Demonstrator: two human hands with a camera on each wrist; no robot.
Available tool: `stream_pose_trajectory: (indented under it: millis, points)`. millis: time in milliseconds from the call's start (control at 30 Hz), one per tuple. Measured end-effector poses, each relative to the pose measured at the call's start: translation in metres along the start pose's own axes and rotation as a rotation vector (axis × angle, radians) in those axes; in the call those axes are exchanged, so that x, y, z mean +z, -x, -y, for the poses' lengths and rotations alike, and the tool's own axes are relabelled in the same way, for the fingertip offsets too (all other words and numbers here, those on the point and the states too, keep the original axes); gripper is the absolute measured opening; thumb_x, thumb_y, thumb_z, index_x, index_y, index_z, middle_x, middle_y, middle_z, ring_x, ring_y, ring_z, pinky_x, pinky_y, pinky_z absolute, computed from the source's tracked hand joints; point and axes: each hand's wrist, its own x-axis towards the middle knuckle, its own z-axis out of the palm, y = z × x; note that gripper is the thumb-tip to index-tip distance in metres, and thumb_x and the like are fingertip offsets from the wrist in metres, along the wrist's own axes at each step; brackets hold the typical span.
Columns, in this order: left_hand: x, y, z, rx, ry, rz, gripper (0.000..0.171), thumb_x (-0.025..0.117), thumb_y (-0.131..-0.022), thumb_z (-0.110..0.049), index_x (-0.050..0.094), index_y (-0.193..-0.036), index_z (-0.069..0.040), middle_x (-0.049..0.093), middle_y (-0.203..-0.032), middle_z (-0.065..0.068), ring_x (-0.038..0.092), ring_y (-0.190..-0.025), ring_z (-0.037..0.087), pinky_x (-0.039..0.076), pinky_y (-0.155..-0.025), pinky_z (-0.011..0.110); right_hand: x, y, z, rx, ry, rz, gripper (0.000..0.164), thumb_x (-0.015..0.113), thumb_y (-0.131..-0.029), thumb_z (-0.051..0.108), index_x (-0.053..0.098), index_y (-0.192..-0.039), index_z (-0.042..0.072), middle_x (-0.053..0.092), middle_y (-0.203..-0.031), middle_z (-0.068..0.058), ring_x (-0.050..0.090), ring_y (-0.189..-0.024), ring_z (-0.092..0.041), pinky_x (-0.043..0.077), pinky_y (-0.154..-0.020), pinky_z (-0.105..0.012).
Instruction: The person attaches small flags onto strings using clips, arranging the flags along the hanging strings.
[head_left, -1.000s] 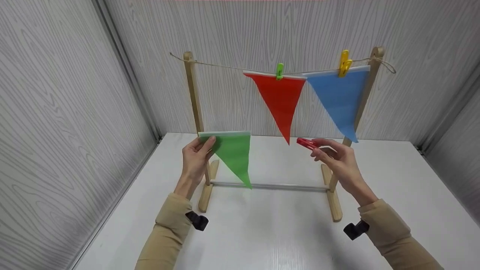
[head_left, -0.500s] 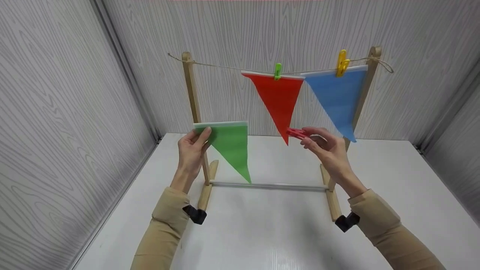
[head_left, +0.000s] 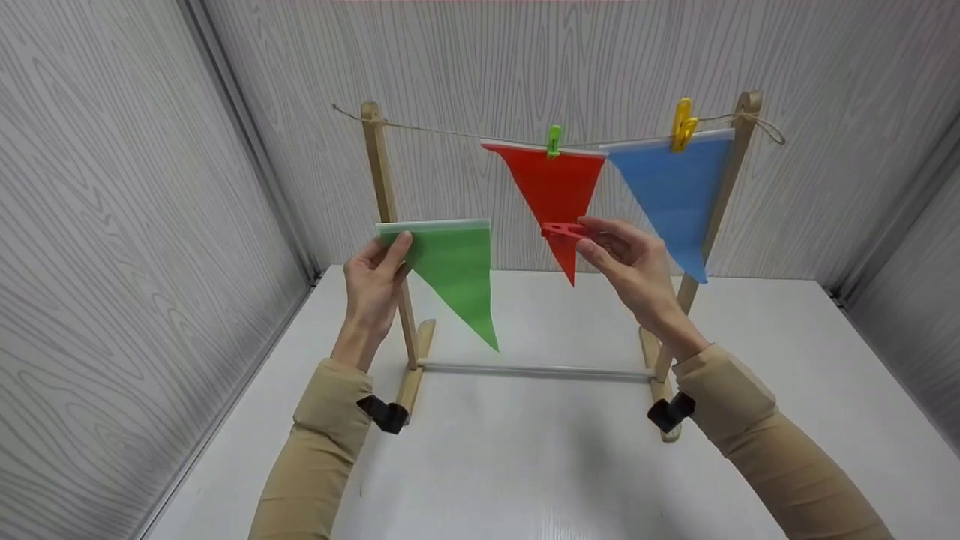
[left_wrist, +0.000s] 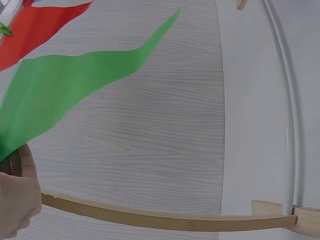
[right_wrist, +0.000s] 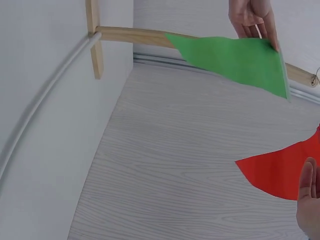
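Note:
My left hand (head_left: 373, 289) pinches a green triangular flag (head_left: 457, 262) by the left end of its white top edge, and the flag's tip hangs down. In my right hand (head_left: 630, 266) is a red clothespin (head_left: 562, 229), held between thumb and fingers in front of a red flag (head_left: 559, 180). That red flag hangs from a string (head_left: 442, 133) under a green clothespin (head_left: 553, 141). To its right a blue flag (head_left: 667, 187) hangs under a yellow clothespin (head_left: 682, 126). In the right wrist view the red clothespin is mostly hidden.
The string runs between a left wooden post (head_left: 379, 165) and a right wooden post (head_left: 739, 165). A pale rod (head_left: 536, 370) joins their feet on the white table (head_left: 510, 450). Wood-grained panels (head_left: 300, 60) stand behind and at both sides.
Both hands have risen toward the string, the left with the green flag, the right with the red clothespin. The right hand has also moved left, in front of the red flag.

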Motion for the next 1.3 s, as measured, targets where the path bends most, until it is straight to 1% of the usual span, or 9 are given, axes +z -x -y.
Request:
stream_pose_trajectory:
  millis: [167, 367, 533, 633, 733, 900, 1000, 1167, 1300]
  points:
    - [0.002, -0.005, -0.005, 0.021, 0.028, -0.007, 0.014, 0.060, -0.099, -0.001, 0.071, -0.107, -0.004, 0.071, -0.100, 0.003, 0.071, -0.097, 0.013, 0.057, -0.097, 0.029, 0.009, -0.009, 0.008, -0.031, 0.005, 0.007, 0.040, 0.070, -0.094, 0.013, 0.064, -0.132, 0.001, 0.072, -0.123, -0.010, 0.071, -0.110, -0.018, 0.056, -0.096, -0.024]
    - [0.004, -0.009, -0.010, 0.032, 0.015, -0.019, 0.016, 0.060, -0.099, -0.003, 0.069, -0.112, 0.000, 0.070, -0.101, 0.003, 0.071, -0.099, 0.013, 0.056, -0.099, 0.030, 0.017, -0.017, 0.014, -0.042, -0.024, -0.004, 0.037, 0.071, -0.093, 0.014, 0.066, -0.127, 0.002, 0.074, -0.120, -0.008, 0.071, -0.109, -0.017, 0.057, -0.095, -0.025]
    - [0.005, -0.011, -0.016, 0.038, -0.019, -0.022, 0.020, 0.060, -0.100, -0.005, 0.066, -0.117, 0.003, 0.069, -0.102, 0.002, 0.070, -0.101, 0.013, 0.056, -0.100, 0.030, 0.023, -0.023, 0.017, -0.045, -0.088, -0.017, 0.034, 0.070, -0.093, 0.008, 0.066, -0.126, 0.000, 0.075, -0.115, -0.005, 0.072, -0.106, -0.017, 0.058, -0.092, -0.025]
    - [0.006, -0.012, -0.020, 0.043, -0.022, -0.021, 0.020, 0.060, -0.100, -0.006, 0.066, -0.117, 0.003, 0.069, -0.102, 0.002, 0.070, -0.100, 0.012, 0.056, -0.100, 0.031, 0.028, -0.027, 0.020, -0.047, -0.138, -0.027, 0.032, 0.070, -0.092, 0.004, 0.067, -0.124, -0.001, 0.075, -0.111, -0.002, 0.072, -0.102, -0.016, 0.059, -0.091, -0.026]
    - [0.008, -0.014, -0.025, 0.049, -0.024, -0.023, 0.020, 0.060, -0.100, -0.006, 0.066, -0.116, 0.003, 0.068, -0.101, 0.002, 0.069, -0.099, 0.012, 0.056, -0.099, 0.030, 0.035, -0.030, 0.024, -0.062, -0.165, -0.041, 0.032, 0.071, -0.091, 0.004, 0.068, -0.123, -0.001, 0.075, -0.109, -0.002, 0.072, -0.099, -0.018, 0.060, -0.090, -0.026]
    - [0.012, -0.018, -0.032, 0.066, -0.024, -0.029, 0.016, 0.060, -0.100, -0.007, 0.068, -0.113, -0.001, 0.067, -0.100, 0.002, 0.068, -0.098, 0.013, 0.058, -0.095, 0.027, 0.045, -0.035, 0.032, -0.114, -0.149, -0.060, 0.035, 0.073, -0.090, 0.007, 0.068, -0.124, -0.001, 0.076, -0.111, -0.005, 0.072, -0.099, -0.018, 0.059, -0.090, -0.026]
    - [0.013, -0.020, -0.035, 0.075, -0.029, -0.027, 0.018, 0.060, -0.100, -0.007, 0.067, -0.115, 0.001, 0.066, -0.100, 0.002, 0.068, -0.098, 0.013, 0.057, -0.096, 0.028, 0.052, -0.040, 0.038, -0.154, -0.134, -0.064, 0.035, 0.072, -0.091, 0.008, 0.067, -0.125, 0.000, 0.074, -0.114, -0.008, 0.072, -0.101, -0.017, 0.059, -0.092, -0.025]
    - [0.015, -0.025, -0.040, 0.086, -0.053, -0.023, 0.028, 0.057, -0.102, -0.008, 0.060, -0.124, 0.009, 0.066, -0.103, 0.002, 0.068, -0.102, 0.014, 0.055, -0.103, 0.034, 0.063, -0.050, 0.046, -0.229, -0.114, -0.058, 0.034, 0.069, -0.093, 0.003, 0.066, -0.127, -0.002, 0.072, -0.117, -0.015, 0.072, -0.105, -0.016, 0.057, -0.095, -0.024]
    - [0.017, -0.027, -0.044, 0.092, -0.068, -0.027, 0.032, 0.056, -0.102, -0.010, 0.059, -0.128, 0.010, 0.065, -0.104, 0.003, 0.067, -0.104, 0.015, 0.052, -0.106, 0.040, 0.072, -0.056, 0.053, -0.256, -0.126, -0.068, 0.033, 0.067, -0.093, -0.002, 0.065, -0.126, -0.005, 0.072, -0.116, -0.018, 0.073, -0.104, -0.016, 0.058, -0.094, -0.024]
